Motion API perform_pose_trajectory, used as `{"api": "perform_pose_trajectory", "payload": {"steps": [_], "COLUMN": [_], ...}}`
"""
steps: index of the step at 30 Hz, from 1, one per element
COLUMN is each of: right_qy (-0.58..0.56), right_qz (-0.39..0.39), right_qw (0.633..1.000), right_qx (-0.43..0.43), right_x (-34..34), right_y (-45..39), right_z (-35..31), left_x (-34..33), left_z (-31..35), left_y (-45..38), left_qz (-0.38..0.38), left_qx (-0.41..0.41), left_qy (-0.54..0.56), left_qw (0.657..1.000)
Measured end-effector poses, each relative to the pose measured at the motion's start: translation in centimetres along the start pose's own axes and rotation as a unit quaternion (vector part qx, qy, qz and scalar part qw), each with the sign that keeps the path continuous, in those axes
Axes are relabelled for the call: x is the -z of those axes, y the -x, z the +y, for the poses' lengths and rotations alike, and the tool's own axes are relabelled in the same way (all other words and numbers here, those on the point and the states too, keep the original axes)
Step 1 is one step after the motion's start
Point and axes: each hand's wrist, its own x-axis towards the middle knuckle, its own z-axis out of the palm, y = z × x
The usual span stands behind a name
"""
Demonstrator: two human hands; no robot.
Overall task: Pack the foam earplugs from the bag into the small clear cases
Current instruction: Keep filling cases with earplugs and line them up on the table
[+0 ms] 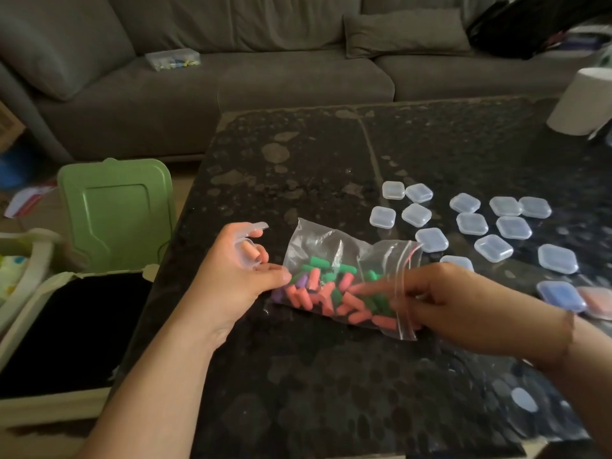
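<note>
A clear zip bag (347,250) lies on the dark table (314,167), holding several pink, green and purple foam earplugs (328,293). My left hand (231,279) holds an open small clear case (246,251) with a pink earplug in it, and its thumb presses the bag's left end. My right hand (440,299) is at the bag's open mouth, with the forefinger reaching inside among the earplugs. Several shut empty clear cases (477,223) lie on the table beyond the bag. A case with blue earplugs (561,294) and one with pink (599,301) sit at the right.
A white paper roll (583,101) stands at the table's far right. A grey sofa (231,61) is behind, with a clear box (172,59) on its seat. Left of the table is a bin with its green lid (116,213) raised.
</note>
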Motion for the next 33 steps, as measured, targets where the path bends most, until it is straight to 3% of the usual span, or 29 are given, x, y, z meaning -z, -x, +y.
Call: {"api": "perform_pose_trajectory", "payload": {"steps": [7,12,18,22,28,33], "right_qy": [0.06,0.017,0.138,0.268,0.21,0.204], "right_qz": [0.074,0.147,0.098,0.123,0.099,0.081], "right_qw": [0.995,0.989,0.984,0.951,0.968,0.974], "right_qx": [-0.029,0.0,0.061,0.095,0.097,0.058], "right_x": [-0.7,-1.5,-1.7,-2.7,-2.0,-2.1], "right_y": [-0.6,-1.5,-2.6,-3.6,-3.3,-3.4], "right_z": [1.1,0.4,-1.2,-0.7,-1.6,-2.0], "left_x": [0.1,0.3,0.1,0.1,1.1,1.6], "left_z": [0.0,-0.1,0.0,-0.2,-0.1,0.0], "left_y": [-0.1,-0.4,0.1,0.2,0.2,0.0], "left_qz": [-0.005,-0.001,-0.034,-0.035,-0.098,-0.102], "left_qx": [-0.003,-0.001,-0.016,-0.025,0.005,0.016], "left_qy": [0.018,0.06,-0.001,-0.045,0.006,0.017], "left_qw": [1.0,0.998,0.999,0.998,0.995,0.995]}}
